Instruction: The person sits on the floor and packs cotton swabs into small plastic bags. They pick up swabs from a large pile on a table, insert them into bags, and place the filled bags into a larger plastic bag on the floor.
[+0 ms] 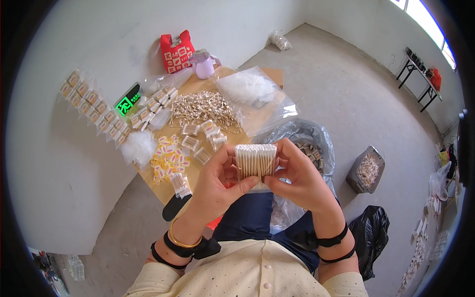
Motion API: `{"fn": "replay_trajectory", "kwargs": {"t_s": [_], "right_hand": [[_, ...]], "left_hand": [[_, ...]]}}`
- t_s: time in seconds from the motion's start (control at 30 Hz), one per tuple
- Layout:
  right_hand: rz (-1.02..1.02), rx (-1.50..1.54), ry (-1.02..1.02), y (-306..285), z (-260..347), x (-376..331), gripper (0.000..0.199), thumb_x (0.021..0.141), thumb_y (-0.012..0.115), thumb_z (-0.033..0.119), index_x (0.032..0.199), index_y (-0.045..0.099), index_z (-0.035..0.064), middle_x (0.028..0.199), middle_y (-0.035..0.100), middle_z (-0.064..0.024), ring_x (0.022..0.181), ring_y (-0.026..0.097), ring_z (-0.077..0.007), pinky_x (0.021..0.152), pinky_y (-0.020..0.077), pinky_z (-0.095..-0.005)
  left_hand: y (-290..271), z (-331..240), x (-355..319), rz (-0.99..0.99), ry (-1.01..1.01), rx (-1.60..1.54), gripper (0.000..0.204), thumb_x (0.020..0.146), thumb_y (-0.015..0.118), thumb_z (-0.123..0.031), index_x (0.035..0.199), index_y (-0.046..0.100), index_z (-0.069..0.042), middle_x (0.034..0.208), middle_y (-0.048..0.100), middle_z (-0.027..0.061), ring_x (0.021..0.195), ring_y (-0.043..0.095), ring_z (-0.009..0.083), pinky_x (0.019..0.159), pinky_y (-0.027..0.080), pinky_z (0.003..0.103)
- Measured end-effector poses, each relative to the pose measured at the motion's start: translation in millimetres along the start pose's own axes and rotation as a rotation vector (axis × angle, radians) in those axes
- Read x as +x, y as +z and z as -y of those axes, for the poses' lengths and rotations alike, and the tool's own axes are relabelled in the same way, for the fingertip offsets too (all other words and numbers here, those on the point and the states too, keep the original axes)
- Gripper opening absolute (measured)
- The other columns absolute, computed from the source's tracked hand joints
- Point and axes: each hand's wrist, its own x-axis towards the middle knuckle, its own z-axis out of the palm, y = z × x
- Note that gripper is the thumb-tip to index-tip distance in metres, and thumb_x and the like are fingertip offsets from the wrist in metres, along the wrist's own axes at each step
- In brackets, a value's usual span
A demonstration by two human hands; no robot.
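Note:
Up in front of my chest, both hands hold a pack of cotton swabs (256,161), with white tips in a row along its top and wooden sticks below. My left hand (221,173) is closed on its left side, and my right hand (298,171) grips its right side. Both thumbs press the lower front. The pack seems to be in a clear bag, though my fingers partly cover it. Nearby on the table lie small swab packs (202,156) and a pile of yellow and white cards (169,157).
Loose swabs (203,109) heap on the wooden table (157,186), beside clear plastic bags (250,89). Stacked finished packs (91,106) line the wall side. A lined bin (321,143) stands right of the table, a grey tub (367,171) and black bag (368,237) on the floor.

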Motion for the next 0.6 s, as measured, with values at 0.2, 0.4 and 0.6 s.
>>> {"fn": "replay_trajectory", "kwargs": {"t_s": [0.2,0.4,0.6], "right_hand": [[-0.028,0.064,-0.013,5.0,-2.7,0.8,0.035,0.079,0.064,-0.005,0.111,0.051,0.0022,0.096,0.057,-0.0020,0.088,0.058,-0.0090,0.077,0.0536,-0.0260],[-0.086,-0.062,-0.018,10.4,2.7,-0.1,0.034,0.079,0.065,-0.004,0.110,0.052,0.0017,0.095,0.059,-0.0040,0.086,0.059,-0.0102,0.075,0.0538,-0.0266],[-0.103,-0.110,-0.082,6.2,5.4,0.0,0.034,0.078,0.064,-0.003,0.110,0.053,0.0017,0.097,0.059,-0.0039,0.090,0.058,-0.0114,0.078,0.0515,-0.0272]], "left_hand": [[8.7,2.0,-3.4,-0.014,0.077,0.092,0.050,0.080,0.069,0.006,0.121,0.043,-0.005,0.110,0.061,0.0069,0.103,0.063,0.0128,0.087,0.052,0.028],[8.3,9.1,-0.3,-0.027,0.097,0.083,0.049,0.077,0.064,0.008,0.120,0.043,-0.004,0.108,0.060,0.0065,0.101,0.062,0.0107,0.085,0.051,0.026],[8.3,9.4,1.6,-0.009,0.086,0.108,0.047,0.077,0.064,0.008,0.118,0.044,-0.004,0.105,0.061,0.0071,0.098,0.061,0.0097,0.081,0.051,0.025]]}}
